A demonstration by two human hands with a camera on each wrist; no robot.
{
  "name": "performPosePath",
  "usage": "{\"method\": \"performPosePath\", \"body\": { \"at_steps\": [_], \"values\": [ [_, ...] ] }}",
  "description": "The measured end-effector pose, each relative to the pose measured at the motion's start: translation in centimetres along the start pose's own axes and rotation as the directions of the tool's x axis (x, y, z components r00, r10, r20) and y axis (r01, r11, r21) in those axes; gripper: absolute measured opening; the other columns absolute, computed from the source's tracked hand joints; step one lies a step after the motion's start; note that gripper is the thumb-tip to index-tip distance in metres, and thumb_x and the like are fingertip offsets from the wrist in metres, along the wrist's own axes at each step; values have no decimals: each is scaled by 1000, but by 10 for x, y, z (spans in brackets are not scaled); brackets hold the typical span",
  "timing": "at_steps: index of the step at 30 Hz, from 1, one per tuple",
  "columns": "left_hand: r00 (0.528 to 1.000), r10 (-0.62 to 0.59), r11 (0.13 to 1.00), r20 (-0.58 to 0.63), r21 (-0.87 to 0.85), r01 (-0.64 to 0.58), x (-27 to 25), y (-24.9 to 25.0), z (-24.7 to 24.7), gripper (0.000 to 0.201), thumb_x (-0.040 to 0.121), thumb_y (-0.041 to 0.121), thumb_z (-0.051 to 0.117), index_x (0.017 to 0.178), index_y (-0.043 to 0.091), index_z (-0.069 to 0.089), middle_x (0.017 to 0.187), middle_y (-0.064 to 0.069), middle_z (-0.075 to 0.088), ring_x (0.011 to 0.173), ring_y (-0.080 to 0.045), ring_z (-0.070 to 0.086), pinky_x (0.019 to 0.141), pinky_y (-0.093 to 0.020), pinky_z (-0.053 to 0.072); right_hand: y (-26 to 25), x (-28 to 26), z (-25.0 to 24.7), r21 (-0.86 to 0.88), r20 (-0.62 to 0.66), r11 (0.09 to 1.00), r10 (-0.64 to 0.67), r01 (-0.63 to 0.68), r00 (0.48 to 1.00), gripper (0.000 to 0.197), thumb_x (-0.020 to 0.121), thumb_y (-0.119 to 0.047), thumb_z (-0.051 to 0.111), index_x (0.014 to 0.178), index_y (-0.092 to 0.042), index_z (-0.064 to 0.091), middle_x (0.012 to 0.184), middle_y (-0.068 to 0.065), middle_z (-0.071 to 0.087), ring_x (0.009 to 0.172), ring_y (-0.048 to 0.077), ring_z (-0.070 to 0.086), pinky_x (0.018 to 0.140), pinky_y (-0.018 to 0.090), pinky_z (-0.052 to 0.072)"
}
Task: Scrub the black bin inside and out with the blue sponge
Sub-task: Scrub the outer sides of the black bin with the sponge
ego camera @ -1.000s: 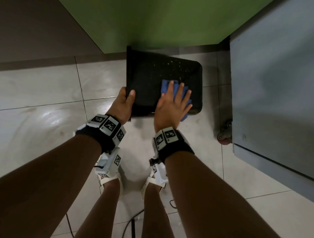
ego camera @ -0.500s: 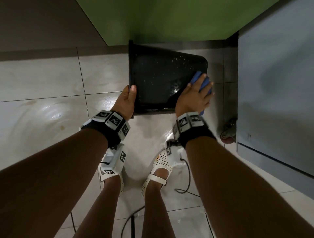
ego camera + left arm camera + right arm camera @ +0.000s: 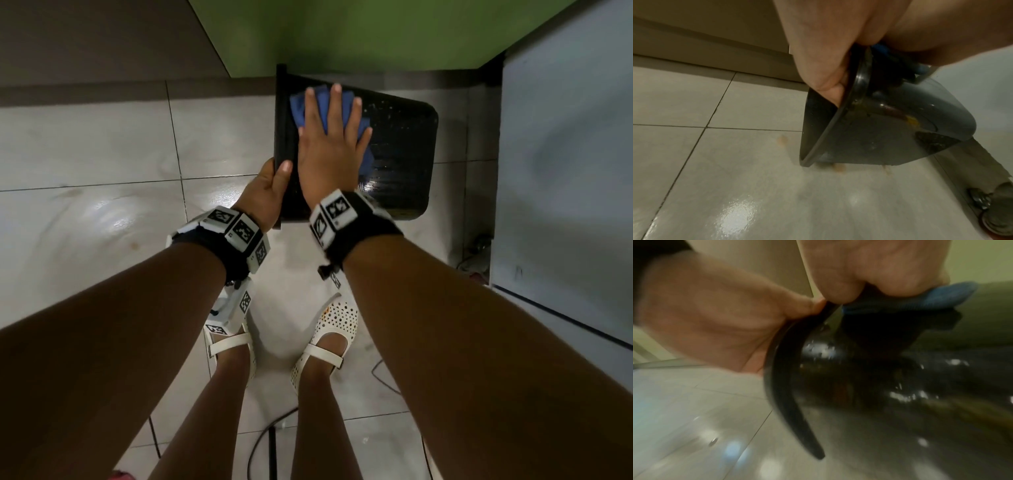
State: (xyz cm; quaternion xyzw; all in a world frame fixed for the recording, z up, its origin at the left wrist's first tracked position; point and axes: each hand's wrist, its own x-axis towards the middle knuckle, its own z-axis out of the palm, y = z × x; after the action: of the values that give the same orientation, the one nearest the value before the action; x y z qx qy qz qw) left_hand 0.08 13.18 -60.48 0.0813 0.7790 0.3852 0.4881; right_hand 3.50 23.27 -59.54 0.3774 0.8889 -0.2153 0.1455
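The black bin [image 3: 397, 161] lies on its side on the tiled floor, its open rim to the left and its wet outer wall facing up. My left hand [image 3: 270, 192] grips the rim [image 3: 857, 91] at its near corner, thumb on the outside. My right hand [image 3: 330, 137] lies flat with spread fingers on the blue sponge [image 3: 308, 109], pressing it on the bin's upper wall close to the rim. In the right wrist view the sponge [image 3: 908, 300] shows under the palm against the black wall [image 3: 879, 386].
A green wall [image 3: 342, 31] stands just behind the bin. A grey cabinet [image 3: 565, 171] on a caster [image 3: 995, 211] closes off the right side. My feet in white sandals [image 3: 329, 339] stand below the bin, with a black cable [image 3: 270, 438] on the wet tiles.
My right hand has slid the sponge from the bin's right end across to the left, up near the rim. The left hand keeps its grip on the rim.
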Motion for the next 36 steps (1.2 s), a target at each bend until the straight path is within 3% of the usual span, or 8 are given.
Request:
{"method": "performPosePath", "body": {
  "at_steps": [6,9,11,15,24,31,33,36],
  "values": [
    [999,-5,1000,-38,5,5,-2,5,3,39,99,35,24,127,14,43,98,-1,55,83,-15,53,63,-13,46,-5,8,-5,16,-28,1000,10,-10,1000,52,101,-33,28,149,-31,7,159,2,-2,145,32,-7,117,54,1],
    [997,-24,993,-68,-114,16,-4,6,6,38,99,34,26,125,14,45,110,-14,59,100,-29,57,88,-37,45,0,-14,7,-9,0,999,-49,49,999,53,101,-36,26,149,-29,5,159,4,-4,145,32,-8,116,53,-2],
    [996,-43,987,-75,-158,31,-5,8,8,37,98,36,26,122,16,46,108,-19,59,102,-41,57,87,-48,45,9,-31,17,-63,-25,990,-125,123,992,52,100,-37,29,149,-26,14,159,9,6,145,35,3,115,54,4],
    [991,-35,992,-130,-124,18,-11,7,12,36,99,35,28,120,15,48,101,-3,56,88,-23,55,76,-34,43,40,-37,19,-170,-2,952,-260,256,966,52,97,-34,39,147,-23,26,156,13,20,143,38,15,112,58,14],
    [994,-63,997,-90,-53,58,-8,11,7,40,97,42,23,122,19,44,101,-2,55,83,-21,54,48,-22,41,104,-4,-20,2,-47,974,226,-227,973,52,101,-36,25,149,-31,6,159,8,-1,145,36,3,117,52,15],
    [992,-91,994,-86,-73,85,-5,11,7,41,97,45,23,124,21,43,101,-3,55,84,-24,54,47,-22,40,88,22,-33,278,14,752,620,-598,785,53,102,-32,25,150,-26,4,155,15,13,136,37,29,109,48,28],
    [991,-95,993,-91,-75,88,-6,11,7,41,97,44,23,125,21,42,104,-5,56,88,-24,54,53,-24,44,70,18,-29,197,-26,755,642,-626,766,54,102,-32,24,150,-24,1,157,16,6,139,40,19,111,53,21],
    [990,-83,992,-109,-106,72,-7,10,5,42,98,40,23,129,19,41,117,-9,58,98,-23,54,79,-31,46,47,0,-7,101,-55,871,488,-481,871,57,101,-35,27,150,-25,-1,158,15,-5,143,42,0,113,59,8]
  ]
}}
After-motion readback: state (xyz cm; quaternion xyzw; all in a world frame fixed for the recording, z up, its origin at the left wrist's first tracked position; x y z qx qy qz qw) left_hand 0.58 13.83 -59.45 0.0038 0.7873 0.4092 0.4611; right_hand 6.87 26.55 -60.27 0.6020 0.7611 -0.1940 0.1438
